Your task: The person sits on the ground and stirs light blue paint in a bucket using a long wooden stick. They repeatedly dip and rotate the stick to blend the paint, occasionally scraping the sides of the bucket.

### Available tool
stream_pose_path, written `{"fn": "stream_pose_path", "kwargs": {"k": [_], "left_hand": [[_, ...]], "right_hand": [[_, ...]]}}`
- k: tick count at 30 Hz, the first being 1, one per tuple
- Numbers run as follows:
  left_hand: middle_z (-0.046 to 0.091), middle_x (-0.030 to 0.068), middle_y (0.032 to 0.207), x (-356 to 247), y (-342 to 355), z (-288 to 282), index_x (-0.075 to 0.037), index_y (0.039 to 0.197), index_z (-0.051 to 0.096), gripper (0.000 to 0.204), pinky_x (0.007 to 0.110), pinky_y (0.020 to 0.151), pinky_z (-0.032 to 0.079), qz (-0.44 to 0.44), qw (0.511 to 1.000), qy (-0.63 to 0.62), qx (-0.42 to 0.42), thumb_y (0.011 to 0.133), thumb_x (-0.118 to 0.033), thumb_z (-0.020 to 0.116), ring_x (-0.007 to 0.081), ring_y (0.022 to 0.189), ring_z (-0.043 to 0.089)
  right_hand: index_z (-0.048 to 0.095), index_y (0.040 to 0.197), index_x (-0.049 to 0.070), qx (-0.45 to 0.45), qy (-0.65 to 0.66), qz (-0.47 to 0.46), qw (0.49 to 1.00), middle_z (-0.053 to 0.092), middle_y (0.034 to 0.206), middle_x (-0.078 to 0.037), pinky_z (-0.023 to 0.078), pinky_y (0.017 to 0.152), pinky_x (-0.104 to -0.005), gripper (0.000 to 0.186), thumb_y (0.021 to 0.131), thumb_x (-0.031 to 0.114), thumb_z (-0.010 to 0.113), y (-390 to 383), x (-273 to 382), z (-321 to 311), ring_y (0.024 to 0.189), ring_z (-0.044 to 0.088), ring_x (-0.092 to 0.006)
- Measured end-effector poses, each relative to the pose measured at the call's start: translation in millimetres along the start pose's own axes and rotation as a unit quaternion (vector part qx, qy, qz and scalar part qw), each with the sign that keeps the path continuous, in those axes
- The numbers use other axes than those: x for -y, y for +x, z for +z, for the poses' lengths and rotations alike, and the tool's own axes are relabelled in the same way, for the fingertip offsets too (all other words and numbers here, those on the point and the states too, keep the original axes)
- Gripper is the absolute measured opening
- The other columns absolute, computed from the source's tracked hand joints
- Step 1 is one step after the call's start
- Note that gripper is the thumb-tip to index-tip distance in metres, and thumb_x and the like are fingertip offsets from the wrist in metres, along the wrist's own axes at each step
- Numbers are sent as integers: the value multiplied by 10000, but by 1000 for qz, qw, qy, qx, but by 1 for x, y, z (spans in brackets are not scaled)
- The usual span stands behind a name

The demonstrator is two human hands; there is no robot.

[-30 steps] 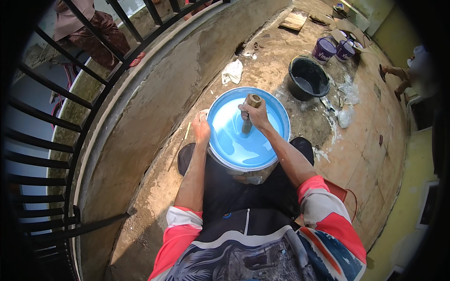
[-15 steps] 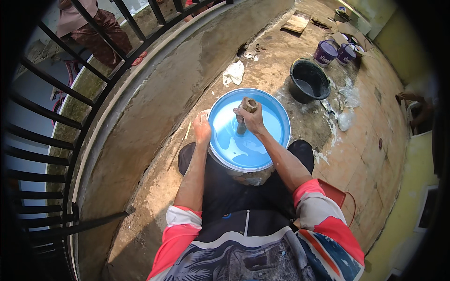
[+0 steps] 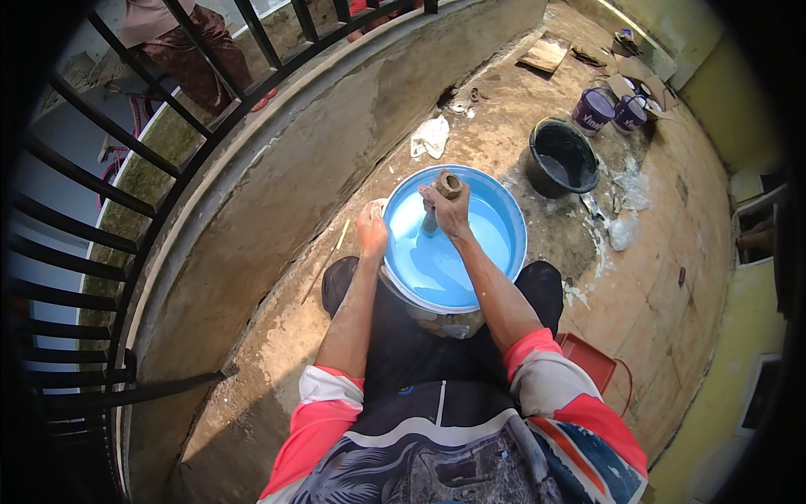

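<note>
Between my knees stands a white paint bucket (image 3: 401, 290) filled with light blue paint (image 3: 437, 267). My right hand (image 3: 451, 212) is wrapped round a thick, hollow-ended bamboo stick (image 3: 452, 182), whose lower end dips into the paint left of the bucket's middle. The stick leans slightly, with its open top toward me. At the bucket's left edge, my left hand (image 3: 372, 228) is closed on the rim; its fingertips are partly hidden.
A black bucket (image 3: 541, 172) stands beyond at the right, with two purple paint pails (image 3: 593, 112) behind it. Crumpled plastic (image 3: 622, 233) and a white rag (image 3: 430, 137) lie on the floor. A red tray (image 3: 588, 361) sits by my right elbow. A low wall with black railing (image 3: 126, 281) curves along the left.
My right hand and the bamboo stick have shifted slightly left within the bucket. The whole view has moved a little; my left hand stays at the rim.
</note>
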State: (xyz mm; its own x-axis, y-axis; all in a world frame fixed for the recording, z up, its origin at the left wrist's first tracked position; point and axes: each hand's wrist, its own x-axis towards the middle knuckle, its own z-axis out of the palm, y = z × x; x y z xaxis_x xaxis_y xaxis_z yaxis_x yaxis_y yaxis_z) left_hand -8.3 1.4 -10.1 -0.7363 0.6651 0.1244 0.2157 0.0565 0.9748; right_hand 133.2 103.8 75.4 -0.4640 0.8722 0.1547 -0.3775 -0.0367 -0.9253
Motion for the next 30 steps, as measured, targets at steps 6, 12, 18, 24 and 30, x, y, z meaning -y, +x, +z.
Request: {"fn": "stream_pose_path", "kwargs": {"k": [6,12,18,24,30], "left_hand": [[726,177,951,-22,-8,3,27,1051,701,322,396,816,508,-12,1000,-20,-4,1026,-138,426,279,878,681],[726,165,942,-25,-7,4,23,1047,702,318,391,818,507,-26,999,-27,-19,1030,-141,430,271,874,679],[733,182,969,-5,0,5,10,1065,710,314,392,836,512,-13,1000,7,-24,1028,-151,443,288,907,692],[733,195,992,-26,-8,2,7,1065,710,317,415,840,515,-55,998,15,-30,1025,-167,448,320,918,697],[731,193,990,4,-3,4,2,1058,715,324,417,844,512,-12,1000,1,-27,1022,-168,441,324,924,694]], "right_hand": [[530,726,70,95,-136,81,983,539,616,2,388,453,-266,225,825,49,731,-17,31,-52,511,511,-86],[560,722,58,-78,-254,-104,958,547,634,22,410,538,-281,192,802,66,735,41,16,-74,590,508,-73],[551,692,61,-123,-124,-166,971,560,597,-4,418,489,-271,206,814,41,715,70,-27,-23,520,536,-106],[520,731,83,91,-55,30,994,513,601,5,377,470,-260,239,809,20,737,-23,2,24,518,498,-91],[550,724,71,58,-146,41,987,552,625,16,387,448,-252,218,828,52,741,-32,36,-52,521,511,-65]]}}
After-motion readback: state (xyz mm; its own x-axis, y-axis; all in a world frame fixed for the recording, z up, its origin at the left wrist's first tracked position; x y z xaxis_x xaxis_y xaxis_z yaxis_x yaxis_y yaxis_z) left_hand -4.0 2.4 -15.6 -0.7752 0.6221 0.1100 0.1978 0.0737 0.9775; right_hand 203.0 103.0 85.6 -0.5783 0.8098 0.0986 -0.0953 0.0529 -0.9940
